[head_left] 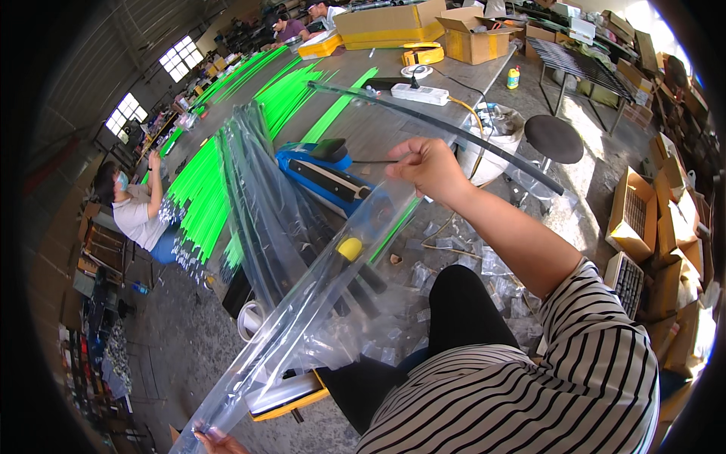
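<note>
My right hand (427, 168) is raised over the grey table (382, 125) and pinches the upper end of a long clear plastic sleeve (318, 303). The sleeve runs diagonally down to my left hand (218, 441), of which only the fingers show at the bottom edge, gripping the lower end. A long thin black rod (454, 132) reaches from behind my right hand toward the far left and the right. Whether it sits in the sleeve I cannot tell. Under the sleeve lie a yellow-capped black tool (350, 250) and a blue sealing machine (321, 175).
Bagged dark rods (257, 189) and bright green rods (204, 189) cover the table's left part. A white power strip (420, 94) and cardboard boxes (473, 41) stand farther back. A black stool (554, 138) is at right. A seated person (134, 213) works at left.
</note>
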